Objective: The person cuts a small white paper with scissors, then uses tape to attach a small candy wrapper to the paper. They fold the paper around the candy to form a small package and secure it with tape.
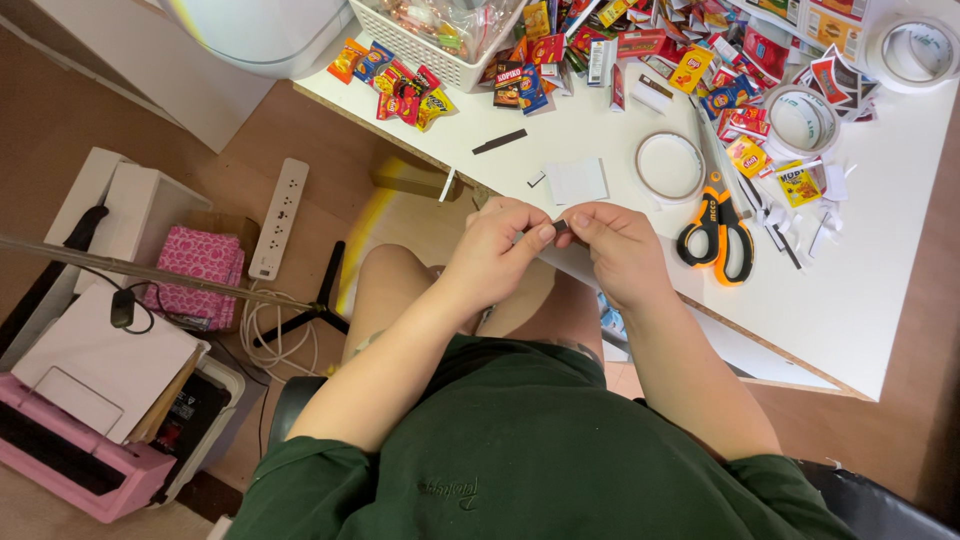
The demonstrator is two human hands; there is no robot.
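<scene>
You get bright, even indoor light on the white table, which nearly washes out, while the floor to your left sits dimmer and warmer. A yellowish glare streak crosses the floor beside your knee. Focus is sharp at centre; straight edges bow slightly toward the corners.

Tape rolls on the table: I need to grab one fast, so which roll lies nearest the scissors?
The thin roll just left of the scissors, almost touching the blades. The thicker roll sits further up right, and the third roll lies at the table's far corner.
</scene>
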